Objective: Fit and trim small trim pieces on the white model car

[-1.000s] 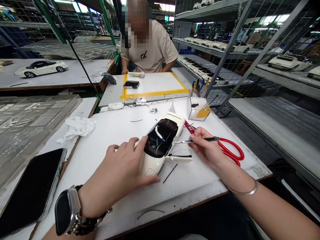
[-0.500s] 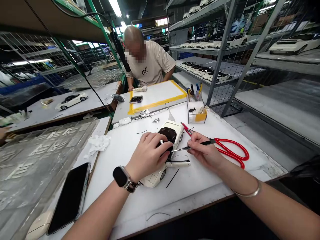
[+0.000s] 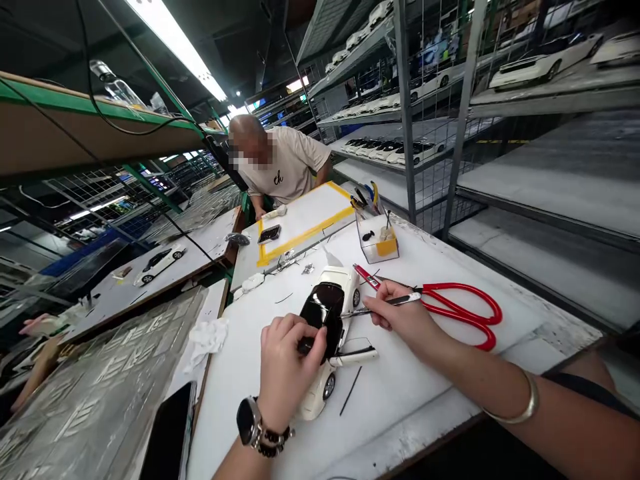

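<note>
A white model car (image 3: 340, 275) with a glossy black roof stands on the white worktable, its near-side door (image 3: 356, 357) swung out. Over the windscreen area, my left hand (image 3: 293, 353) has thumb and fingertips pinched together at the roof's edge; whatever lies between them is too small to make out. My right hand (image 3: 395, 308), to the right of the car, grips a pair of tweezers (image 3: 406, 299) whose tips point left to the car's side by the open door frame. A thin black strip (image 3: 351, 391) lies on the table beside the car.
Red-handled scissors (image 3: 463, 313) and a red cutter knife (image 3: 366, 276) lie at the right. Behind them stands a clear tool box (image 3: 379, 241). A crumpled tissue (image 3: 207, 340) and a phone (image 3: 167, 433) are at the left. Across the table a person leans over a yellow-taped board (image 3: 310, 223).
My left hand has drawn back from the roof toward the car's front, its fingertips now pinched. The tweezers have shifted farther back along the car's side. The head view has tilted.
</note>
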`<state>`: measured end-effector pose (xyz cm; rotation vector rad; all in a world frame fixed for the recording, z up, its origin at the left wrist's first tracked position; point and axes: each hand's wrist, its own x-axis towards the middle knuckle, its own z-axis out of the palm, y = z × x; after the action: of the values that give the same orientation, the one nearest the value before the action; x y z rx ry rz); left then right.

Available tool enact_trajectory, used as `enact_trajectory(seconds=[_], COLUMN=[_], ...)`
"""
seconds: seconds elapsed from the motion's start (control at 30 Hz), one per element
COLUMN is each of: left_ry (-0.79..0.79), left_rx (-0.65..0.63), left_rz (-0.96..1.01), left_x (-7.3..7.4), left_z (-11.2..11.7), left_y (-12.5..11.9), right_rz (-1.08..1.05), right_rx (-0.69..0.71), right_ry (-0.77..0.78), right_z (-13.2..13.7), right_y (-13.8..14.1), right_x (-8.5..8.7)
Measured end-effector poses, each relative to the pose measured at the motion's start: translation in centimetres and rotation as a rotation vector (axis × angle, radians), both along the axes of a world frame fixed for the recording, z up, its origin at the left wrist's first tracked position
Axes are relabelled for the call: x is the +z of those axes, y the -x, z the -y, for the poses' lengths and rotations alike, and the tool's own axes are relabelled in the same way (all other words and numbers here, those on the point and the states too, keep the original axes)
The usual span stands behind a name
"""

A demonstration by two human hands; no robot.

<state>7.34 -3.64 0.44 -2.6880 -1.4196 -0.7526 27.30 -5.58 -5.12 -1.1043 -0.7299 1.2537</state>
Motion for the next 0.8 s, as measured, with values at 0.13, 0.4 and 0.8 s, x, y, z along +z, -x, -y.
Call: enact_trajectory(seconds=[0.13, 0.4, 0.8], left_ry=[0.201, 0.299, 0.222], left_rx=[0.02, 0.01, -0.053], left_rz=[0.072, 0.168, 0.229], left_x=[-0.1, -0.3, 0.3], left_z=[0.6, 1.2, 0.6], left_y=[-0.2, -0.4, 0.6], right_rz=[-0.052, -0.189, -0.33], right_rx=[-0.002, 0.055, 0.217], right_ry=[-0.002, 0.071, 0.087], right_z=[-0.1, -0.3, 0.1], right_y=[0.3, 0.2, -0.1], right_x=[0.0, 0.0, 0.1])
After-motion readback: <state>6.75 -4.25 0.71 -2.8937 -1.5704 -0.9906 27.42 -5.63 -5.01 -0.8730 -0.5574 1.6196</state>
